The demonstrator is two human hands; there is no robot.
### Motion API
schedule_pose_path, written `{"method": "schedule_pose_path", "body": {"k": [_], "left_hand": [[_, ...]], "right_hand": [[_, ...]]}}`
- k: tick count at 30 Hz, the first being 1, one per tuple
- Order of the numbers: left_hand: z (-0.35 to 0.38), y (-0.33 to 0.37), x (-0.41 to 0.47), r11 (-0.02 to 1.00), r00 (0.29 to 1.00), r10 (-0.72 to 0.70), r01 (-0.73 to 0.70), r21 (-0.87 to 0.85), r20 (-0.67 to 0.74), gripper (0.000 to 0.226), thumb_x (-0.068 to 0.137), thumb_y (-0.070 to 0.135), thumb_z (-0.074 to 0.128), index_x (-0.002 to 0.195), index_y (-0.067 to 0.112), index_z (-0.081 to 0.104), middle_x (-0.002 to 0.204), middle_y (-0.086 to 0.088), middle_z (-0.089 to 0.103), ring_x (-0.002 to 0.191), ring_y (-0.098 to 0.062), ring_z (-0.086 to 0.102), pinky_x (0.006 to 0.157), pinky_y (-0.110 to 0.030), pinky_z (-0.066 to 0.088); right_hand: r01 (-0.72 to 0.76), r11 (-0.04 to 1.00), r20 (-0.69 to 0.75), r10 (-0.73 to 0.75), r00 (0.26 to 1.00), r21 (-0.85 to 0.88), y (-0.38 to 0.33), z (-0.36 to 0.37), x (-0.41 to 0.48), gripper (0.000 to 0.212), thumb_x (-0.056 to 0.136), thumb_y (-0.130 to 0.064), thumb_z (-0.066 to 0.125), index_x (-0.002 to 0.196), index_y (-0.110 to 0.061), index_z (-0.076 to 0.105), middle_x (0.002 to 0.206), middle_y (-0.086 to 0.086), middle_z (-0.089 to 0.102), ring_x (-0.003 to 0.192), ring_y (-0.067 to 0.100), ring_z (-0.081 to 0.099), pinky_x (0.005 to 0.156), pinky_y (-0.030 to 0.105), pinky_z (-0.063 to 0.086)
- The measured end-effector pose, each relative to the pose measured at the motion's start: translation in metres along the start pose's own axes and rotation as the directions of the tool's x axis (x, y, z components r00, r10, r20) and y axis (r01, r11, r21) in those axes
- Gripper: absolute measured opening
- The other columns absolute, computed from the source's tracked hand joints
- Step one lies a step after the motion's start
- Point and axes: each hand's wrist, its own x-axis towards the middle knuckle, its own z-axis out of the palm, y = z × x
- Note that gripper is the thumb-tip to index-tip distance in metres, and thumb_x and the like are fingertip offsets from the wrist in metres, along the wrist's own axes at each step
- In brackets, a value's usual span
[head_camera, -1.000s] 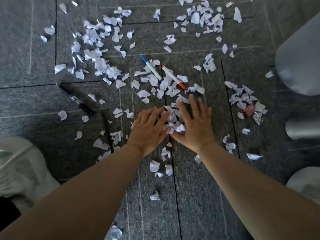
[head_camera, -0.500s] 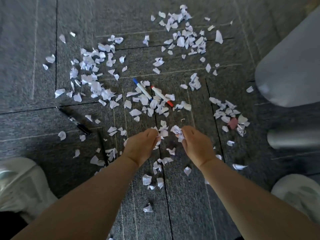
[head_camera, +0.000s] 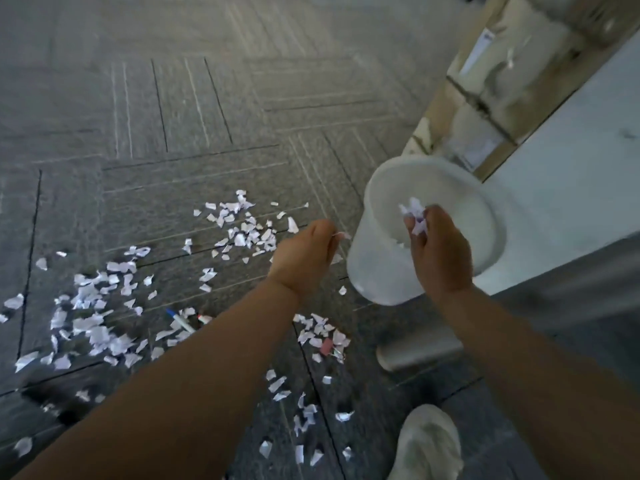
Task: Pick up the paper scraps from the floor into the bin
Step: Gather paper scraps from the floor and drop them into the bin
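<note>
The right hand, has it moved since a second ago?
Yes. The right hand, then flat on the floor among scraps near the pens, is now raised over the white bin, clutching paper scraps.

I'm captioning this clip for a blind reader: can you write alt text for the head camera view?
The right hand holds a bunch of paper scraps over an open white bin, while the left hand, closed on scraps, is just short of it. Many scraps, a blue-capped pen and a pink eraser still litter the grey floor.
</note>
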Motion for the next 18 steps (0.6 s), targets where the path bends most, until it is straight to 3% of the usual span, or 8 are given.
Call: {"method": "schedule_pose_path", "body": {"k": [2, 4, 6, 11, 15, 17, 18], "left_hand": [[0.002, 0.023, 0.028, 0.999, 0.999, 0.022, -0.023, -0.041, -0.029, 0.033, 0.097, 0.031, 0.038, 0.098, 0.002, 0.052, 0.099, -0.020, 0.062, 0.085, -0.038, 0.060, 0.063, -0.038, 0.040], [0.005, 0.041, 0.045, 0.998, 0.997, 0.052, -0.054, -0.043, -0.052, 0.030, 0.097, 0.029, 0.040, 0.097, 0.001, 0.052, 0.096, -0.018, 0.062, 0.081, -0.036, 0.059, 0.059, -0.034, 0.035], [0.011, 0.051, 0.054, 0.994, 0.993, 0.091, -0.095, -0.046, -0.069, 0.029, 0.097, 0.027, 0.041, 0.098, 0.000, 0.051, 0.095, -0.018, 0.061, 0.077, -0.036, 0.057, 0.058, -0.033, 0.030], [0.026, 0.059, 0.071, 0.991, 0.989, 0.133, -0.134, -0.010, -0.071, 0.029, 0.098, 0.028, 0.039, 0.100, 0.001, 0.051, 0.096, -0.017, 0.060, 0.077, -0.034, 0.057, 0.058, -0.033, 0.030], [0.044, 0.093, 0.116, 0.950, 0.948, 0.309, -0.311, -0.018, -0.079, 0.028, 0.096, 0.025, 0.045, 0.098, -0.001, 0.054, 0.096, -0.019, 0.062, 0.078, -0.036, 0.058, 0.057, -0.035, 0.032], [0.055, 0.106, 0.130, 0.939, 0.940, 0.342, -0.342, -0.037, -0.001, 0.031, 0.094, 0.029, 0.048, 0.108, 0.003, 0.055, 0.108, -0.017, 0.059, 0.095, -0.034, 0.056, 0.068, -0.039, 0.039], [0.062, 0.105, 0.132, 0.947, 0.942, 0.320, -0.322, 0.003, 0.100, 0.038, 0.094, 0.035, 0.045, 0.121, 0.008, 0.051, 0.121, -0.015, 0.054, 0.109, -0.032, 0.049, 0.081, -0.040, 0.039]], "right_hand": [[-0.146, 0.983, 0.028, 0.150, 0.988, -0.108, 0.016, -0.012, 0.029, 0.036, 0.089, -0.037, 0.053, 0.102, -0.004, 0.052, 0.102, 0.019, 0.060, 0.092, 0.037, 0.058, 0.075, 0.042, 0.047], [-0.263, 0.903, 0.181, 0.337, 0.924, -0.338, 0.027, -0.015, 0.040, 0.061, 0.083, -0.054, 0.053, 0.127, -0.014, 0.039, 0.130, 0.016, 0.045, 0.117, 0.037, 0.044, 0.093, 0.046, 0.039], [-0.309, 0.868, 0.211, 0.410, 0.887, -0.388, 0.030, -0.015, 0.035, 0.069, 0.084, -0.055, 0.050, 0.139, -0.020, 0.027, 0.146, 0.012, 0.028, 0.130, 0.037, 0.030, 0.103, 0.051, 0.030], [-0.331, 0.920, -0.018, 0.335, 0.942, -0.209, 0.028, -0.022, 0.017, 0.051, 0.088, -0.032, 0.057, 0.132, -0.016, 0.038, 0.136, 0.011, 0.045, 0.122, 0.032, 0.043, 0.103, 0.052, 0.034], [-0.341, 0.922, -0.078, 0.332, 0.940, -0.184, 0.035, -0.033, 0.011, 0.046, 0.090, -0.025, 0.055, 0.132, -0.016, 0.039, 0.133, 0.011, 0.047, 0.120, 0.029, 0.044, 0.102, 0.051, 0.036], [-0.353, 0.920, -0.106, 0.338, 0.935, -0.174, 0.038, -0.036, 0.008, 0.045, 0.090, -0.017, 0.054, 0.133, -0.015, 0.039, 0.134, 0.011, 0.048, 0.122, 0.029, 0.043, 0.102, 0.050, 0.037], [-0.358, 0.920, -0.112, 0.343, 0.933, -0.163, 0.038, -0.035, 0.007, 0.045, 0.090, -0.013, 0.054, 0.133, -0.014, 0.039, 0.134, 0.011, 0.048, 0.122, 0.029, 0.043, 0.102, 0.050, 0.037]]}}
